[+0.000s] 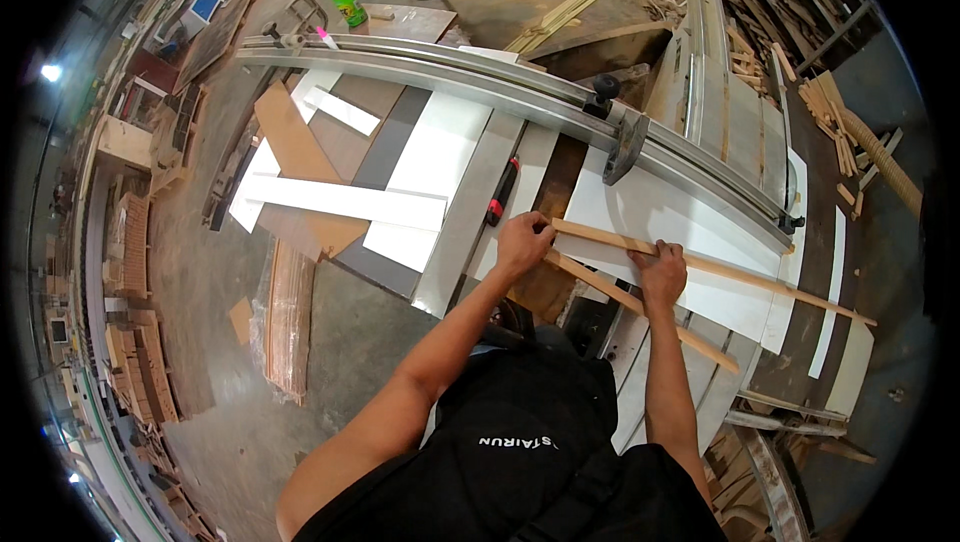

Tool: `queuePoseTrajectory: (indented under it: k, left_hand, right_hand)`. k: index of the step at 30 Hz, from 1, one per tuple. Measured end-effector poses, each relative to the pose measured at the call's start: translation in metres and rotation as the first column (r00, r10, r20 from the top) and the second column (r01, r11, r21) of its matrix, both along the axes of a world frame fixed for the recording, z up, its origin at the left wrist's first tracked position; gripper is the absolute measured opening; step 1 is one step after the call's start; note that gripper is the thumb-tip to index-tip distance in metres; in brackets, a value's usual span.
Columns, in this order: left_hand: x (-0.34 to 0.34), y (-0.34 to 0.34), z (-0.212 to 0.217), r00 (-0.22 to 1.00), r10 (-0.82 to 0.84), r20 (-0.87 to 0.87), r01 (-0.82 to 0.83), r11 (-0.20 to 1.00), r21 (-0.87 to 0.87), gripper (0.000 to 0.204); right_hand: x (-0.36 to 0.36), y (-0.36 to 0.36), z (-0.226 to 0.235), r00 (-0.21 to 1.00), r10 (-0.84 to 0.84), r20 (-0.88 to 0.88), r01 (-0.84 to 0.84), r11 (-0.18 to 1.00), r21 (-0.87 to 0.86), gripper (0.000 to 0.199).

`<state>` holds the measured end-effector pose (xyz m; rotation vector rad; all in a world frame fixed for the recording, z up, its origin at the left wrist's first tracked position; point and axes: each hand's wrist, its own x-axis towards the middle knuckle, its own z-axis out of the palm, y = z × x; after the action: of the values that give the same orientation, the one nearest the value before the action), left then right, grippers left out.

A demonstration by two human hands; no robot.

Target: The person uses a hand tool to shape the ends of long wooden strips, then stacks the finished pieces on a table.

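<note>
Hands at the near end of two thin wooden strips, on a white panel (700, 232) that lies on the table of a sliding panel saw. Landmark for all that follows: the long grey aluminium fence rail (480, 77) running across the table.

Left hand (523, 242): on the near side of the rail, fingers curled shut over the end of the upper strip (720, 270), pinching it where it begins. Probably steadies that end so the strip keeps its line.

Right hand (662, 277): further along from the left, also on the near side of the rail, pressed flat over both strips where they run close together. Palm down, fingers bent; it bears on the wood, but whether the fingers wrap a strip I cannot tell.

Lower strip (650, 314): starts just beside the upper one under the hands, then angles away from the rail toward the near table edge. The two spread apart like a narrow V.

Red-and-black tool (502, 192): lies on the table between rail and left hand, untouched, within reach.

White and brown offcut boards (345, 202): stacked loosely on the near side of the rail, well left of the hands.

Green bottle (348, 2): beyond the rail, at its far left end.

Scrap sticks (830, 112): piled past the rail's right end.
</note>
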<state>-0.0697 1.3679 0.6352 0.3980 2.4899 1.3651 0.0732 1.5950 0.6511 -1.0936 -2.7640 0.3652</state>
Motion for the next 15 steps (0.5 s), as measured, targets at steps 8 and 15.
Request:
queuePoseTrajectory:
  k: [8,15]
  left_hand:
    - [-0.005,-0.007,-0.006,0.997,-0.080,0.009,0.078,0.992,0.098,0.026]
    - [-0.008,-0.009,-0.020,0.995,-0.072,0.068,0.057,0.980,0.192,0.024]
  right_hand:
    - [0.003,0.002,0.001,0.998,0.033,-0.053,-0.034,0.999,-0.031,0.056]
    - [0.003,0.002,0.000,0.995,0.058,-0.077,-0.059,0.998,0.001,0.055]
